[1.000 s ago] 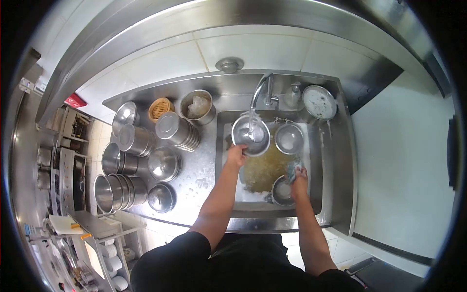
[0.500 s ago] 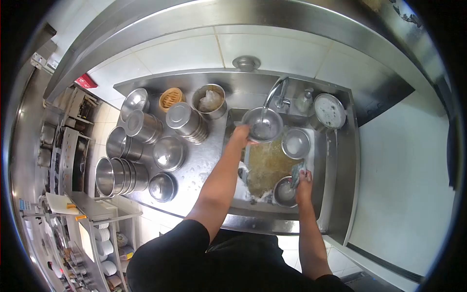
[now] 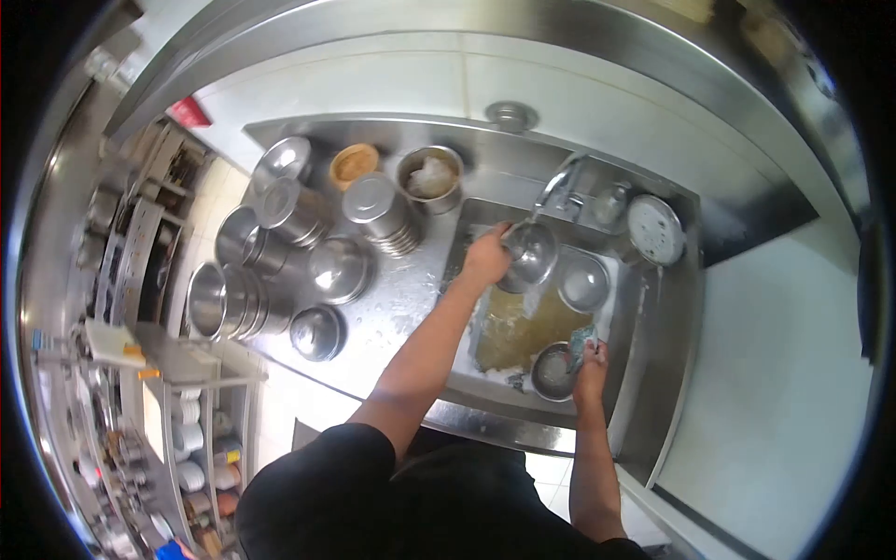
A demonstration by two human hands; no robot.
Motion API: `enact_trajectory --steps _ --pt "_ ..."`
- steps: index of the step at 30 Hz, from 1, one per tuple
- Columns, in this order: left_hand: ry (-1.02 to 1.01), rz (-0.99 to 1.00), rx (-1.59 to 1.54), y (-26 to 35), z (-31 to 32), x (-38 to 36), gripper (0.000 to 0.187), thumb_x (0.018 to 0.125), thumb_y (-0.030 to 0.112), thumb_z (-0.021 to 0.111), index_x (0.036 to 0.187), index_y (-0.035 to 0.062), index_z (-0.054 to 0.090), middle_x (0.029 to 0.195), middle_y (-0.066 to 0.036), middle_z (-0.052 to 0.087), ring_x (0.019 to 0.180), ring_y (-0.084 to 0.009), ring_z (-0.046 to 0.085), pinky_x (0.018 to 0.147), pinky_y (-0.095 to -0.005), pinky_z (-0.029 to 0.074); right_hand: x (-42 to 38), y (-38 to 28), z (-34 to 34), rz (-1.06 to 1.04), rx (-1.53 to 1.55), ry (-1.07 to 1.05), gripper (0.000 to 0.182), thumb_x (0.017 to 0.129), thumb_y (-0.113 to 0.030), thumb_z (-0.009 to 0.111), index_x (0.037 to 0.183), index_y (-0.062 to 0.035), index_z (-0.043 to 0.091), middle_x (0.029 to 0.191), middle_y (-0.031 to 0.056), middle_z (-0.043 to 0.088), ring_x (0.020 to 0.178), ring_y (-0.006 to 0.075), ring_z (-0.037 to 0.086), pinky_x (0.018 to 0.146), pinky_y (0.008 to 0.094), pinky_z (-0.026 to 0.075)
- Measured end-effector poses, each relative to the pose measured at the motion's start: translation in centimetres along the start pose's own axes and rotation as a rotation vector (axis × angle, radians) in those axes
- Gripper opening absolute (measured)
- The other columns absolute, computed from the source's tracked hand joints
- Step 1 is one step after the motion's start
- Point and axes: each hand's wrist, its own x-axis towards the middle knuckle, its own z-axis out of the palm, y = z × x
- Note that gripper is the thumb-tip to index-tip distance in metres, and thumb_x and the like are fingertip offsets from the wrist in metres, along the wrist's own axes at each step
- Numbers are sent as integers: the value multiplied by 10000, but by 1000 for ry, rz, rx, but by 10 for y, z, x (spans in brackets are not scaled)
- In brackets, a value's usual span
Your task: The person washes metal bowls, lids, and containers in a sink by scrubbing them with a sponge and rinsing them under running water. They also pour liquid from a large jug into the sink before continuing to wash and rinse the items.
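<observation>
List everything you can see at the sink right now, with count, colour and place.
Sink: one, steel, holding murky yellowish water.
Tap: one, steel, behind the sink.
Bowl under the tap: one, steel, tilted.
Bowls in the sink: two more, steel, one at the far side, one near the right hand.
Sponge: one, blue-green, in the right hand.
Round lid: one, steel, right of the tap.
Pots and bowls on the counter: many, steel, left of the sink.
Bamboo steamer: one, tan, back of the counter.
Left hand: grips the bowl under the tap.
Right hand: holds the sponge.

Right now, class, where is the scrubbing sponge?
In the head view, the sponge is in the right hand, low on the right side of the sink, just above a small steel bowl beside the murky water.
</observation>
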Motion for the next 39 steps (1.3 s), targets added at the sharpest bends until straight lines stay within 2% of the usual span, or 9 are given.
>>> enact_trajectory --steps 12,17,20,22,25,27,29,34,39 --pt "826 190 560 -89 -209 -187 690 793 -114 543 1427 158 544 1460 -190 498 1366 -423 459 1109 -500 424 -15 -18 -21 110 90 -78 254 1033 -221 558 1237 -69 546 1103 66 627 950 163 637 803 355 570" --pt "360 69 688 -155 -186 -173 818 821 59 724 1548 186 372 1561 -198 355 1476 -409 285 1210 -510 262 -4 -4 -39 35 -189 -10 309 1036 -271 555 1229 -30 555 1086 68 651 1057 171 616 940 325 468" --pt "527 116 851 -151 -139 -163 683 822 155 754 1452 101 496 1486 -196 459 1410 -399 396 1178 -495 309 8 11 -46 120 8 6 316 1036 -270 552 1243 -32 566 1113 60 639 1125 164 575 997 329 426" --pt "569 320 457 -171 -73 -139 537 857 162 729 1355 39 572 1349 -197 573 1278 -399 525 1121 -485 387 3 14 -46 108 -39 125 338 1027 -318 554 1222 -44 578 1159 68 622 1144 160 562 1006 335 425" --pt "168 -53 -265 -85 77 -91 586 921 311 730 1385 15 528 1265 -183 615 1133 -308 620 968 -426 516 -2 35 -55 115 114 197 349 1019 -337 540 1201 -42 579 1150 70 604 1103 168 553 989 335 421" --pt "-70 -287 -379 -75 183 -32 785 861 457 775 1431 3 485 1298 -264 587 1145 -313 618 962 -393 534 -13 36 -54 101 161 123 348 1017 -322 514 1190 -26 577 1131 76 582 1077 186 518 1002 336 383" --pt "-25 -102 -254 -65 268 23 870 825 506 795 1432 -26 469 1244 -281 606 1068 -309 660 813 -378 589 -17 34 -52 91 144 115 342 1007 -312 504 1184 -29 576 1123 67 577 1081 184 513 1013 335 371" --pt "-532 -657 -817 -97 335 79 577 968 289 651 1439 42 428 1245 -175 637 946 -287 699 660 -371 613 -22 52 -54 130 195 143 397 989 -326 506 1253 -34 554 1198 63 548 1109 181 501 1033 331 355" --pt "-376 -495 -813 -102 208 45 509 987 232 563 1425 19 415 1114 -170 663 809 -251 701 493 -344 586 0 -16 6 54 153 90 418 988 -321 512 1290 -32 532 1220 81 543 1124 190 503 1012 342 390"
